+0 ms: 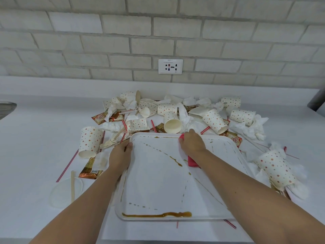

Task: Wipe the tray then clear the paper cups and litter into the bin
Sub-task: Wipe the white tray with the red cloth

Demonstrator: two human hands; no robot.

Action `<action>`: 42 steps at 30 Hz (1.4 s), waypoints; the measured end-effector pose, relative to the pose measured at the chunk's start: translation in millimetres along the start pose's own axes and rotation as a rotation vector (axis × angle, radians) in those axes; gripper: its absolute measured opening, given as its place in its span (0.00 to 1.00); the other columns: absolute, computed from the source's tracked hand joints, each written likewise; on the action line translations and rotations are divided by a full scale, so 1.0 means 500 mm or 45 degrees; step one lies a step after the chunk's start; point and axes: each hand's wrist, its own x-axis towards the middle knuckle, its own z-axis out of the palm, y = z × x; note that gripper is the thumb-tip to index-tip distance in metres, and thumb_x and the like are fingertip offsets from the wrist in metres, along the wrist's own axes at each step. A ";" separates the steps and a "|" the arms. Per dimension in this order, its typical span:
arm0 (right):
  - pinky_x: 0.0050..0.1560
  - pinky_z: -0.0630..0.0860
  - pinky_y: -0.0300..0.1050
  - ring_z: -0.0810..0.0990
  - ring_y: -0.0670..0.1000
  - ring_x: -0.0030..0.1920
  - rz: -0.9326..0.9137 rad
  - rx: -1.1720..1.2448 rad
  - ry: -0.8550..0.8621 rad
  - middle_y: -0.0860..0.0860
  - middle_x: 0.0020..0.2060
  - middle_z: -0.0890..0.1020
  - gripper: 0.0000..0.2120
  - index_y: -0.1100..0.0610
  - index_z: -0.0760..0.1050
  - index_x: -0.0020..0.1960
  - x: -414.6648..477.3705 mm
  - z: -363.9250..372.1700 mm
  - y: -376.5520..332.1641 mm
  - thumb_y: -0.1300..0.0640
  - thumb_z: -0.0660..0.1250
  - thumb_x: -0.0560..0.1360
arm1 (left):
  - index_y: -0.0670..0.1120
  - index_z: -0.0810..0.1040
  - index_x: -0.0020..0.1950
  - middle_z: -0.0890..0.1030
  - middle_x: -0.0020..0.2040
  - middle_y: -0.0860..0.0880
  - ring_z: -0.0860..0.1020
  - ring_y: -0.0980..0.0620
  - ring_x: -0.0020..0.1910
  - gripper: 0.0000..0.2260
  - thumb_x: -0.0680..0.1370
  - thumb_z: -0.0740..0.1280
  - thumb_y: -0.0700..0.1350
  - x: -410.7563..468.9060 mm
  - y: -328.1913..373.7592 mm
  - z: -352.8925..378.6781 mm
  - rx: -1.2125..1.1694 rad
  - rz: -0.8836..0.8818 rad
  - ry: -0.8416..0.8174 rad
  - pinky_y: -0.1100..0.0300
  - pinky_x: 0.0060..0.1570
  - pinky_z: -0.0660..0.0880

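Note:
A white tray lies on the counter in front of me, streaked with brown liquid that pools along its near edge. My left hand grips the tray's left rim near the far corner. My right hand presses a red cloth onto the tray at its far edge; most of the cloth is hidden under the hand and wrist. Several spotted paper cups lie tipped behind and beside the tray, such as one cup on the left and another cup on the right.
Crumpled tissues, red-striped straws, brown sachets, wooden stirrers and a clear lid litter the white counter. A wall socket sits on the brick wall. A sink edge shows far left.

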 end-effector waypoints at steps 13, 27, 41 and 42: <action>0.52 0.70 0.45 0.74 0.53 0.51 -0.573 0.157 -0.332 0.52 0.52 0.70 0.16 0.56 0.75 0.64 -0.007 0.013 -0.063 0.60 0.60 0.78 | 0.44 0.74 0.66 0.79 0.61 0.44 0.74 0.43 0.62 0.16 0.82 0.54 0.44 -0.009 0.016 -0.003 -0.027 -0.073 0.009 0.54 0.58 0.69; 0.49 0.71 0.49 0.77 0.59 0.53 -0.460 -0.069 -0.162 0.55 0.66 0.67 0.16 0.63 0.72 0.61 -0.002 0.059 -0.160 0.56 0.52 0.81 | 0.47 0.71 0.69 0.75 0.66 0.47 0.71 0.46 0.66 0.17 0.82 0.53 0.43 -0.003 0.014 -0.007 -0.074 -0.127 -0.047 0.55 0.64 0.66; 0.53 0.71 0.49 0.75 0.58 0.58 -0.589 -0.079 -0.206 0.55 0.58 0.74 0.18 0.57 0.71 0.66 0.015 0.027 -0.120 0.62 0.57 0.78 | 0.48 0.71 0.69 0.75 0.66 0.48 0.71 0.48 0.66 0.17 0.82 0.53 0.42 -0.003 0.011 -0.006 -0.091 -0.128 -0.047 0.61 0.59 0.65; 0.55 0.71 0.50 0.74 0.58 0.59 -0.549 -0.069 -0.182 0.55 0.61 0.73 0.18 0.58 0.69 0.67 0.017 0.034 -0.132 0.63 0.57 0.77 | 0.48 0.71 0.69 0.75 0.66 0.48 0.71 0.48 0.66 0.17 0.82 0.53 0.41 -0.002 0.009 -0.005 -0.100 -0.119 -0.047 0.61 0.59 0.65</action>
